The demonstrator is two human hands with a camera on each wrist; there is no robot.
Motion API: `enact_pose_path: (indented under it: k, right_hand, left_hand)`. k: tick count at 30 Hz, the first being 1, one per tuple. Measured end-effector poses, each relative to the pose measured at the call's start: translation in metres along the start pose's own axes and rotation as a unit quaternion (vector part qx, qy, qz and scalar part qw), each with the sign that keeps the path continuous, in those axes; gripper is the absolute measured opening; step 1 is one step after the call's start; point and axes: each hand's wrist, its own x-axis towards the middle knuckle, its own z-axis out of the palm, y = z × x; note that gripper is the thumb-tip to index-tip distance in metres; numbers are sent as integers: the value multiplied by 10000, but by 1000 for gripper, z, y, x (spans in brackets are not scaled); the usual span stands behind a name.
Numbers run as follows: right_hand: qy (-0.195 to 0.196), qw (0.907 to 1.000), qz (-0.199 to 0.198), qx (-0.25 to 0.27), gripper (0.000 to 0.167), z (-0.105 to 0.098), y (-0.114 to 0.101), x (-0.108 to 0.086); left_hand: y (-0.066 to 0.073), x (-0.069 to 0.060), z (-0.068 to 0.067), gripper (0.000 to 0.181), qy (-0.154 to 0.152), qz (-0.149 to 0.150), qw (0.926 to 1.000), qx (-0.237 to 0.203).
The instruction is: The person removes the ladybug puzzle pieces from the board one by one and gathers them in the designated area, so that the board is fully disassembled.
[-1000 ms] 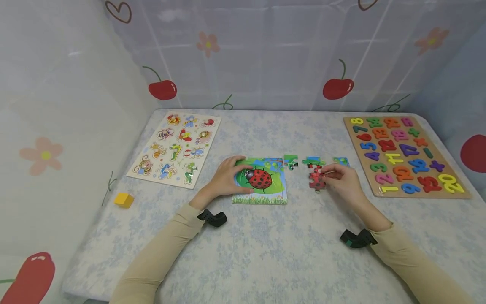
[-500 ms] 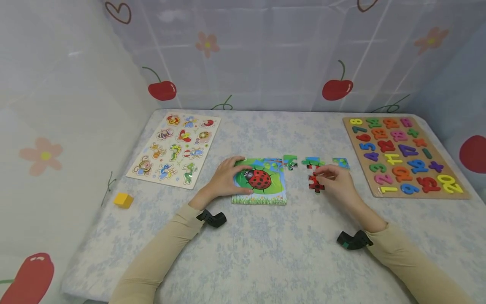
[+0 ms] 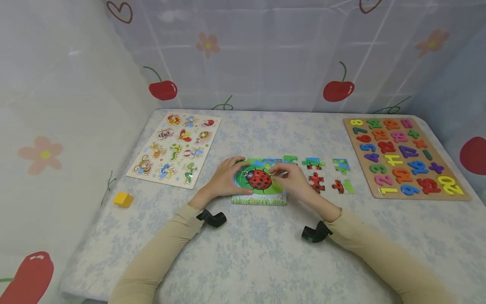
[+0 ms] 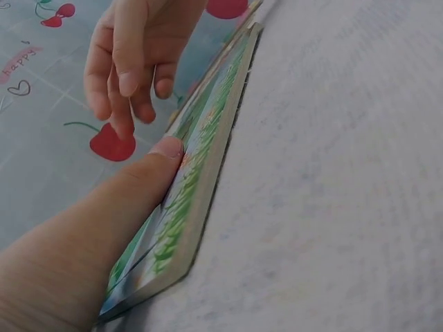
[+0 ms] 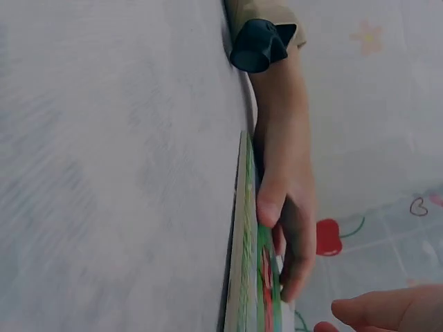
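Observation:
In the head view a ladybug jigsaw puzzle board lies at the middle of the table. My left hand rests on its left side, the thumb lying across the picture and the other fingers at the far edge. Above the board's right part hovers my right hand, fingertips over the picture near the ladybug. The left wrist view shows that right hand with loosely bent fingers and no piece visible between them. Several loose jigsaw pieces lie right of it, among them a red spotted piece and a blue-green one.
A peg puzzle of insects lies at the back left, a number board at the back right. A yellow block sits near the table's left edge. Printed curtains stand behind the table.
My right hand has moved left from the loose pieces to above the board, uncovering pieces on the right. The red spotted piece now lies slightly lower. My left hand stays put.

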Motion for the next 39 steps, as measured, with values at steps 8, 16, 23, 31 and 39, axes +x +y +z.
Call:
enact_pose_path:
  k: [8, 16, 23, 31, 39]
  right_hand:
    - [-406, 9986, -271, -183, 37, 42, -7, 20]
    - [-317, 9972, -460, -504, 42, 53, -9, 25]
    - [-211, 9972, -648, -313, 42, 57, -6, 26]
    - [145, 9973, -205, 692, 30, 56, -1, 27]
    - [566, 9924, 346, 1038, 28, 28, -2, 23]
  left_hand:
    - [-3, 0, 1, 95, 2, 87, 9999, 81]
    - [-2, -1, -1, 96, 32, 174, 9998, 43]
    - [0, -1, -1, 91, 30, 94, 9999, 136]
    - [1, 0, -1, 101, 11, -34, 10000, 69]
    - [1, 0, -1, 99, -9, -81, 9999, 77]
